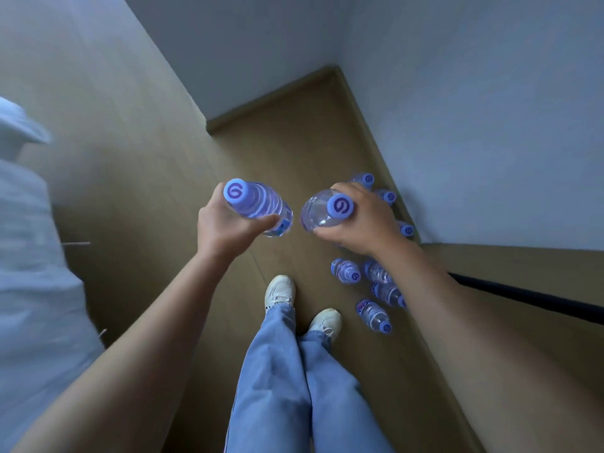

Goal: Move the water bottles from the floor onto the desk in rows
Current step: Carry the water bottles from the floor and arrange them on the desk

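We hold one clear bottle (261,209) in our left hand (225,228), fingers curled round it just under the cap, and a second bottle (322,212) gripped in our right hand (362,220). Below and right of the right grip, more bottles (346,271) stand on the floor (294,152).

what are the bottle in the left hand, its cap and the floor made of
Bottle in the left hand: clear thin plastic by the look, ribbed and glossy, see-through.
Its cap: opaque purple plastic, matte, with a swirl mark on top.
Floor: wood or wood-look laminate, tan with faint grain; which one cannot be told.
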A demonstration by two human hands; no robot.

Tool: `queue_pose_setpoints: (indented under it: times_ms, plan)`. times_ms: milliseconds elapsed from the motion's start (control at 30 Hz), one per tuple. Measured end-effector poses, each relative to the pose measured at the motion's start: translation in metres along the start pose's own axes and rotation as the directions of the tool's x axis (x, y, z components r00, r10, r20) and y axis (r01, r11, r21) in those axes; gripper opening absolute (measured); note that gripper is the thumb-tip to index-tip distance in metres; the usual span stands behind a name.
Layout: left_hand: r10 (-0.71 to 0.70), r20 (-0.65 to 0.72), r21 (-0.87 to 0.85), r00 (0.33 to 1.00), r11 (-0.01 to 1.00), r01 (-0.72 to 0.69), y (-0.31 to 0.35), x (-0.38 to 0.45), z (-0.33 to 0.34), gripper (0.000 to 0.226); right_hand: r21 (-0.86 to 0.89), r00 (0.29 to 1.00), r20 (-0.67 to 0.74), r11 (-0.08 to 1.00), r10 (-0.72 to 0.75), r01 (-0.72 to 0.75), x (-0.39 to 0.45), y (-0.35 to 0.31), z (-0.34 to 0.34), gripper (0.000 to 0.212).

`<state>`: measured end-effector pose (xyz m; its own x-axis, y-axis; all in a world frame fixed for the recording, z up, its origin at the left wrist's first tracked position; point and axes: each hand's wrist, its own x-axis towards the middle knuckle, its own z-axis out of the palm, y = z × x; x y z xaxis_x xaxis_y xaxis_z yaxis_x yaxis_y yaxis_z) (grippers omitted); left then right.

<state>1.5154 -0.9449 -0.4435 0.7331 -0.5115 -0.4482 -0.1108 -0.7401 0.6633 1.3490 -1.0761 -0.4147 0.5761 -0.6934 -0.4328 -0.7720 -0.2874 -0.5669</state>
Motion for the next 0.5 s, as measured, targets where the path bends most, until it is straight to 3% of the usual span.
queue_pose_setpoints:
  times_ms: [267,500]
  plan:
    - [0.125,-0.201,0.023,0.972,0.992,-0.123,0.116,-0.07,-0.153,0.056,0.074,0.983,-0.07,0.981,-0.171,0.177,-0.06,-0.149,-0.135,0.035]
    - [0.227,-0.372,-0.027,0.9,0.966,-0.255,0.2,-0.135,-0.279,0.065,0.141,0.887,-0.193,0.883,-0.419,0.447,-0.109,-0.274,-0.232,0.027]
